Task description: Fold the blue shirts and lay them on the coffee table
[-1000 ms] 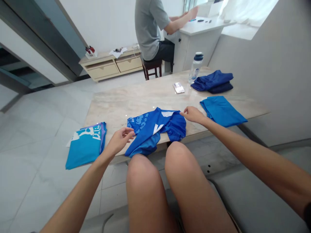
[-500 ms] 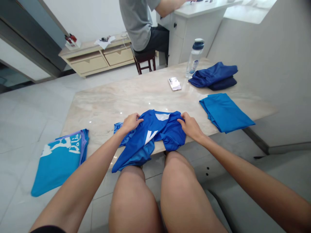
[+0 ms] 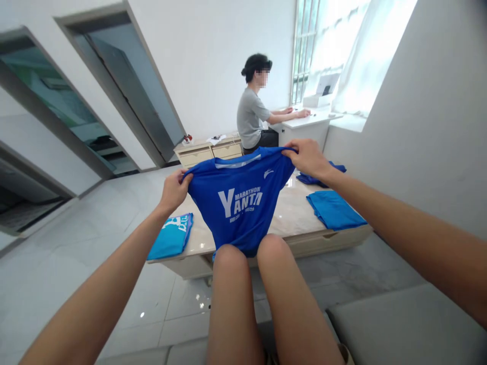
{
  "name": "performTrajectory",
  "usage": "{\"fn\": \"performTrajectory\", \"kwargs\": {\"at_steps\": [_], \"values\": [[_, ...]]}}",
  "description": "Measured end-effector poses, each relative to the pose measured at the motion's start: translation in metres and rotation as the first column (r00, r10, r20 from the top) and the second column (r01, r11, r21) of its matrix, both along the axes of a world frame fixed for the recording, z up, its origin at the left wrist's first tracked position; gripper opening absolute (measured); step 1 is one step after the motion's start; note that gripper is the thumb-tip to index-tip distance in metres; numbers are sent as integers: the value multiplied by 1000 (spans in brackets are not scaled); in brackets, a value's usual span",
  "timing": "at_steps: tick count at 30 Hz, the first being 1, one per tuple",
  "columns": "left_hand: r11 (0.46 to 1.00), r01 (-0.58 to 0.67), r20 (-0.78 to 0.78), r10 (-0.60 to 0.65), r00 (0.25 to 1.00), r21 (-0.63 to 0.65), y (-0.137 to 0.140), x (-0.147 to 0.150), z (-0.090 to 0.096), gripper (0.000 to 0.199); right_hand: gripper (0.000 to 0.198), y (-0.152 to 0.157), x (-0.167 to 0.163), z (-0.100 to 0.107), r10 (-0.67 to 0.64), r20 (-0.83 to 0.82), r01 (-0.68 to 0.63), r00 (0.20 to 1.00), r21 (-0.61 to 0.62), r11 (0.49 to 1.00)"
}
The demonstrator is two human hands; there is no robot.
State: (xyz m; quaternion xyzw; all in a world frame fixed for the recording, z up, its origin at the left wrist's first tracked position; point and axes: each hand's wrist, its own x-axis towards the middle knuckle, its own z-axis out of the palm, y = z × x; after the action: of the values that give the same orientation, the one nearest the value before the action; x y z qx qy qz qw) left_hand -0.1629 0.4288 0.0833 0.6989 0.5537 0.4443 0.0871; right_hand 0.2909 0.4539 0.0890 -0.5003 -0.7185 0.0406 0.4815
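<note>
A blue T-shirt (image 3: 243,203) with white "Marathon" lettering hangs spread out above the table, its front facing me. My left hand (image 3: 175,191) pinches the shirt at one shoulder or sleeve. The opposite side is pinched in my right hand (image 3: 307,158), held somewhat higher. Between them the white inside of the collar shows. The shirt's lower end drops down by my knees, where its hem is hard to make out.
On the marble-topped table (image 3: 292,215) lie a folded teal garment with white print (image 3: 171,238) at left, a folded blue garment (image 3: 337,209) at right and a dark blue one (image 3: 304,178) behind. A person in grey (image 3: 251,119) sits at a white desk (image 3: 304,119).
Both hands have lifted the shirt off the table and stretched it, so its printed front now shows. The camera has tilted up, bringing the window and doorways into view.
</note>
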Motion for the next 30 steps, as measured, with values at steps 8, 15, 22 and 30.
{"fn": "performTrajectory", "kwargs": {"at_steps": [8, 15, 22, 30], "values": [[994, -78, -155, 88, 984, 72, -102, -6, 62, 39, 34, -48, -12, 48, -112, -68, 126, 991, 268, 955], [980, -151, -339, 186, 922, 128, -137, -16, 65, 44, 32, -84, -1, 39, -136, 34, 128, 990, 171, 977], [960, -74, -481, -67, 874, -268, -150, -17, 17, 34, 36, -107, -10, -5, -182, 196, 170, 964, 74, 983], [969, -158, -353, 84, 932, -189, -110, -24, -102, 30, 39, -69, 12, -119, -165, 528, 203, 833, -16, 979]]}}
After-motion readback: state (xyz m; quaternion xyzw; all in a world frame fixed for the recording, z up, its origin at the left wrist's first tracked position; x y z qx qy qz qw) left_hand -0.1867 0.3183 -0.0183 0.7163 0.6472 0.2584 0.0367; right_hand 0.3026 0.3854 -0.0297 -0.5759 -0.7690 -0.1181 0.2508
